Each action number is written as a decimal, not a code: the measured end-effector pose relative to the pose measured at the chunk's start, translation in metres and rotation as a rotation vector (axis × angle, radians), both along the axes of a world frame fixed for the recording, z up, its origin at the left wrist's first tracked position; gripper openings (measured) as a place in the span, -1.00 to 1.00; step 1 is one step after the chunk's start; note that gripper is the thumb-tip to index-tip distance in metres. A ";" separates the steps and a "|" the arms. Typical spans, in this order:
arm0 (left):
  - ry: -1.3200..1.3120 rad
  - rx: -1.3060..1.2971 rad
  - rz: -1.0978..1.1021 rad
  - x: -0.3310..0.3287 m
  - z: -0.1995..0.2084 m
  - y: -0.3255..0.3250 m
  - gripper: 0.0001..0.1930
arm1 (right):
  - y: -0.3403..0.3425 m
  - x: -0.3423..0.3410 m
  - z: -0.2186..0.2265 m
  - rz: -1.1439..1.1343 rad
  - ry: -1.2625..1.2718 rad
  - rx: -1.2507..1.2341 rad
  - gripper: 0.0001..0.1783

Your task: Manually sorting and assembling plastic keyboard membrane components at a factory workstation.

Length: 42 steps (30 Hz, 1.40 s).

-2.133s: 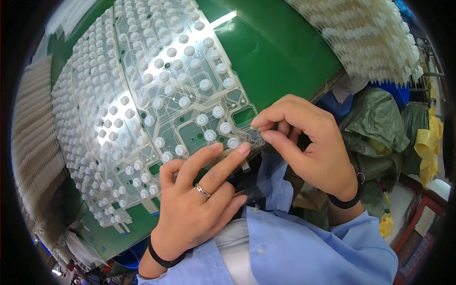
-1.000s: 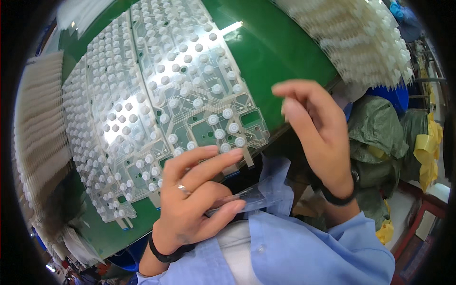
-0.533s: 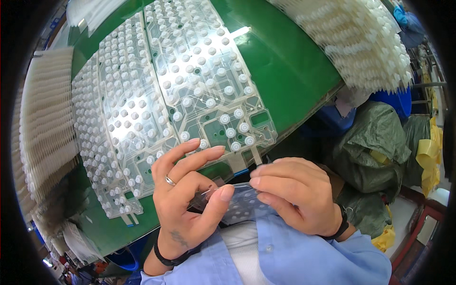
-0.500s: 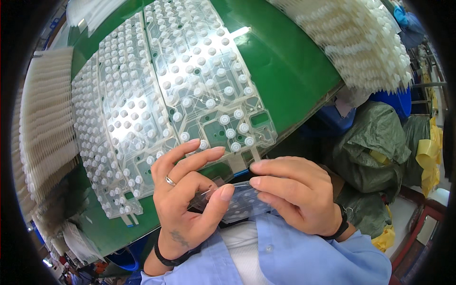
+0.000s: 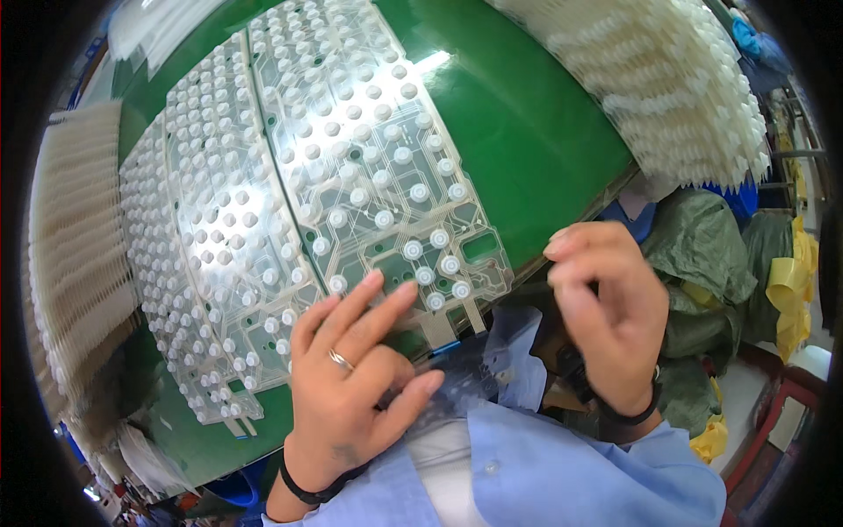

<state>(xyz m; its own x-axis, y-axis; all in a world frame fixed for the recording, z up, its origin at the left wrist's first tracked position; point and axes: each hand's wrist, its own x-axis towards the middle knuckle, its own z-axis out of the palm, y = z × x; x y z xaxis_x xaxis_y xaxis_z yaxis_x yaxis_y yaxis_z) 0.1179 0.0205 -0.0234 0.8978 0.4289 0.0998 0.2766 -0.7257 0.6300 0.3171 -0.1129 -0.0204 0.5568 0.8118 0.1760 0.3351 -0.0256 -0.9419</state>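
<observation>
Between my hands, low in front of my shirt, is a clear plastic film (image 5: pixel 516 347), blurred and see-through. My left hand (image 5: pixel 356 386) is at its left side, with thumb and forefinger bent together around it and the other fingers stretched over the near edge of the membrane sheets. My right hand (image 5: pixel 610 312) is raised to the right of the film, fingers curled and smeared by motion; whether anything is in them is unclear. Flat beyond my hands lies a clear circuit membrane sheet (image 5: pixel 382 189) with white domes, its short tail (image 5: pixel 439 327) pointing toward me.
More domed membrane sheets (image 5: pixel 211 189) lie alongside on the green table (image 5: pixel 518 132). Tall stacks of whitish sheets stand at left (image 5: pixel 77 211) and far right (image 5: pixel 676 88). Beyond the table's right edge are a dark green bag (image 5: pixel 694 255) and yellow plastic (image 5: pixel 792 281).
My right hand has moved up and to the right, away from my left hand and the film. My left hand has shifted slightly down. The view has moved a little.
</observation>
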 end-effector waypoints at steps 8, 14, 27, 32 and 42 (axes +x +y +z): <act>0.014 -0.040 -0.138 -0.001 -0.001 0.003 -0.72 | 0.027 0.017 -0.002 0.042 0.073 -0.250 -0.92; -0.003 -0.034 -0.144 -0.002 -0.004 0.005 -0.72 | 0.036 0.013 -0.005 -0.021 -0.077 -0.332 -0.93; -0.012 -0.050 -0.132 -0.001 -0.004 0.006 -0.72 | 0.035 0.013 -0.005 -0.004 -0.089 -0.358 -0.95; -0.011 -0.043 -0.131 -0.001 -0.004 0.006 -0.72 | 0.036 0.011 -0.006 -0.015 -0.100 -0.359 -0.95; -0.045 -0.024 -0.143 -0.002 -0.010 0.006 -0.70 | 0.038 0.011 -0.006 -0.046 -0.058 -0.333 -0.93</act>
